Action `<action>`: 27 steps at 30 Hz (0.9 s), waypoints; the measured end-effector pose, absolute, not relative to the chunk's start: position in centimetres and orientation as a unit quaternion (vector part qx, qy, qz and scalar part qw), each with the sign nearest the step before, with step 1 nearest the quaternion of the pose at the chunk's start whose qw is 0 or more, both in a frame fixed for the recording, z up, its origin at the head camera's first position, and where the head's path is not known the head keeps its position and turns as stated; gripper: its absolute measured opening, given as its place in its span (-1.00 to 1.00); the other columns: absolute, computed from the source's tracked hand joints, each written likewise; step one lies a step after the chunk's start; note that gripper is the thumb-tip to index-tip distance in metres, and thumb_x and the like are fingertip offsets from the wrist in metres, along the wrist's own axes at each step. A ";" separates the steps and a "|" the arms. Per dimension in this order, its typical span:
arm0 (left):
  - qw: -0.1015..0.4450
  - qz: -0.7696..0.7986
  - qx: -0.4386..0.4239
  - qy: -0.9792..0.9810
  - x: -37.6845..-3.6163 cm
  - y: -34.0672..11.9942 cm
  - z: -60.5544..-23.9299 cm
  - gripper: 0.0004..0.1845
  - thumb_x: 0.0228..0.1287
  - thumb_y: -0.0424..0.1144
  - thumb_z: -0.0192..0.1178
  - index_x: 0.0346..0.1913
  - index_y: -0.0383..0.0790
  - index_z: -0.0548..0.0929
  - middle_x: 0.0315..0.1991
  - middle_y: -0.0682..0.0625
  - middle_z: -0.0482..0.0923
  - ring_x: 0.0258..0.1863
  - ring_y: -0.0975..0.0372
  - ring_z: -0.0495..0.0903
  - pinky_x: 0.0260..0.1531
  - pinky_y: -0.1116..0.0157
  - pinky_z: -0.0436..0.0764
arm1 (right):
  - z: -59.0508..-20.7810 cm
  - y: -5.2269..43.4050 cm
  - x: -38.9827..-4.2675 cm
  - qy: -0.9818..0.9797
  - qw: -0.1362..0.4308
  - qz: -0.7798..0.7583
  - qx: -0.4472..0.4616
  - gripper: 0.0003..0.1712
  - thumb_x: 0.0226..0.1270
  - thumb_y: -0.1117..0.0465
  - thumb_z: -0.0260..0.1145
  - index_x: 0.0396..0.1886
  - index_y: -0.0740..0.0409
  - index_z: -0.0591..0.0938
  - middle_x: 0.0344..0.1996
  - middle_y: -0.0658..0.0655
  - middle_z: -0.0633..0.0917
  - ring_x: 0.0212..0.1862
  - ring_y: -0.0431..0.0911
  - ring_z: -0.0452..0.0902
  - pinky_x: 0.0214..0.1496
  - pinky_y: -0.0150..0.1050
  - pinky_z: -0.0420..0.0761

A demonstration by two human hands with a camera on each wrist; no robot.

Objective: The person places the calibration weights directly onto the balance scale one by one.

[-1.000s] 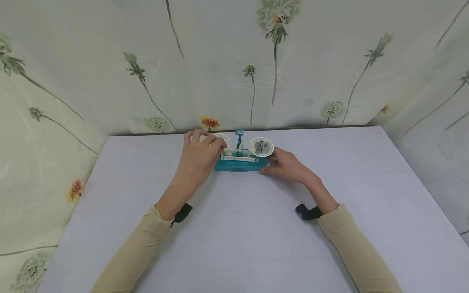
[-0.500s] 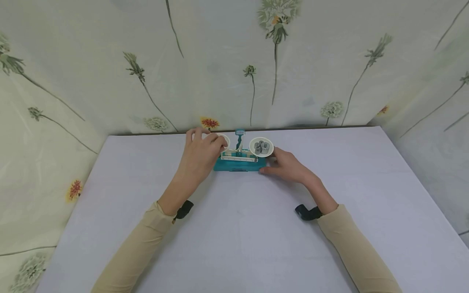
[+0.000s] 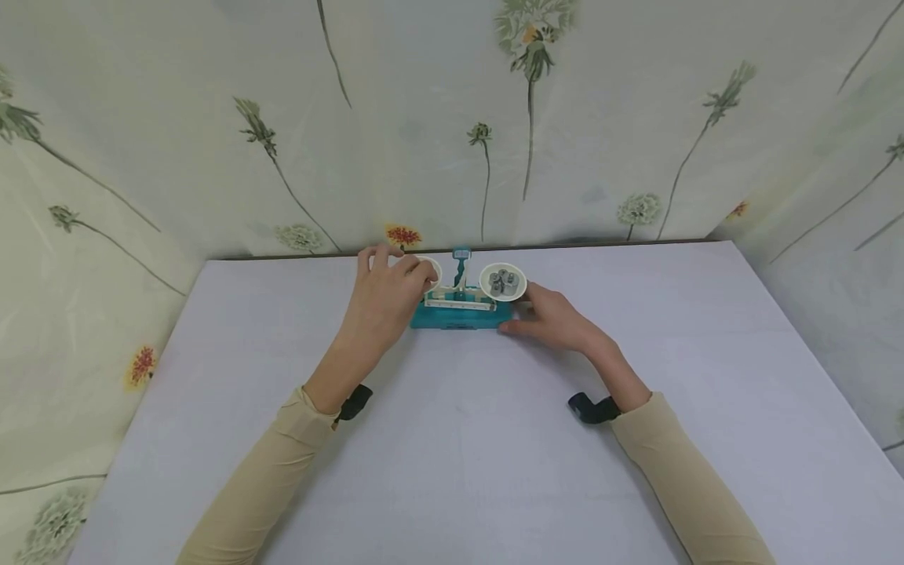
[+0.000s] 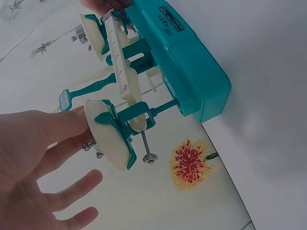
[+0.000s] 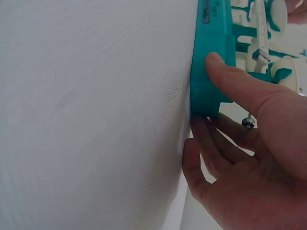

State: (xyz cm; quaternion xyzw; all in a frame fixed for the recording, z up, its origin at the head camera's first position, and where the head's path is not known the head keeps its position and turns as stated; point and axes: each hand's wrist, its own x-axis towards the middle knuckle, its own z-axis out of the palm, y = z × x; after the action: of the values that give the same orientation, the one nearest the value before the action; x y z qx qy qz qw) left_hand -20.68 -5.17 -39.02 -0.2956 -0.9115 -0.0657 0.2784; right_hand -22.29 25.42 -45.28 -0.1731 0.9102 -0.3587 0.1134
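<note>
A teal balance scale (image 3: 459, 316) stands at the table's far edge, by the wall. My left hand (image 3: 387, 297) reaches over its left pan (image 4: 109, 140). The fingers are fairly straight and spread, and two fingertips touch the pan beside small metal weights (image 4: 88, 144). My right hand (image 3: 556, 318) rests at the scale's right end. Its thumb (image 5: 240, 82) lies flat against the teal base (image 5: 211, 57), with the other fingers on the table against the base's corner. The right pan (image 3: 503, 281) holds several metal weights.
The pale table (image 3: 452, 455) stretches toward me from the scale. A flowered cloth backdrop (image 3: 452, 118) rises right behind the scale and closes in on both sides. A black wrist strap (image 3: 592, 408) shows on each forearm.
My left hand's fingers have shifted slightly over the left pan. The right hand and the scale have stayed where they were.
</note>
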 end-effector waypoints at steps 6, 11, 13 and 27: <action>0.283 -0.068 -0.295 -0.910 -20.5 -5.2 -38.8 -0.94 0.50 -0.22 0.37 -0.08 -0.06 0.71 -0.08 -0.04 0.87 0.21 -0.11 0.66 0.29 -0.15 0.57 | -45.2 25.4 -22.2 0.909 0.113 -0.360 -0.176 -0.05 0.44 0.13 0.52 0.67 0.18 0.26 0.54 0.29 0.51 0.59 0.30 0.39 0.54 0.29 0.54; 0.278 -0.070 -0.291 -0.913 -20.5 -5.3 -38.8 -0.94 0.50 -0.22 0.38 -0.07 -0.04 0.73 -0.04 -0.04 0.86 0.21 -0.11 0.65 0.29 -0.14 0.56 | -45.2 25.4 -22.3 0.909 0.113 -0.360 -0.177 -0.05 0.43 0.13 0.53 0.67 0.18 0.26 0.54 0.30 0.51 0.59 0.30 0.40 0.53 0.28 0.56; 0.272 -0.071 -0.287 -0.916 -20.4 -5.4 -38.7 -0.94 0.50 -0.22 0.38 -0.07 -0.03 0.75 -0.01 -0.03 0.86 0.23 -0.09 0.63 0.30 -0.14 0.55 | -45.1 25.3 -22.3 0.910 0.112 -0.358 -0.178 -0.05 0.44 0.13 0.52 0.67 0.19 0.25 0.54 0.30 0.51 0.59 0.31 0.40 0.53 0.29 0.55; 0.237 -0.091 -0.261 -0.931 -19.8 -6.5 -38.4 -0.58 0.54 -0.01 0.35 0.32 -0.06 0.62 0.31 -0.16 0.63 0.31 -0.15 0.52 0.30 -0.14 0.53 | -45.3 25.5 -22.3 0.913 0.112 -0.351 -0.175 -0.05 0.45 0.11 0.52 0.67 0.21 0.26 0.55 0.32 0.50 0.58 0.32 0.40 0.56 0.29 0.52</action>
State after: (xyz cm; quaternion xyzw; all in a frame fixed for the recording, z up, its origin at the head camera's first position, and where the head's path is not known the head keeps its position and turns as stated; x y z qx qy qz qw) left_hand -19.84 -6.53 -38.36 -0.2613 -0.9311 -0.0912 0.2374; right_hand -22.33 25.49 -45.31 -0.1747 0.9129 -0.3514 0.1123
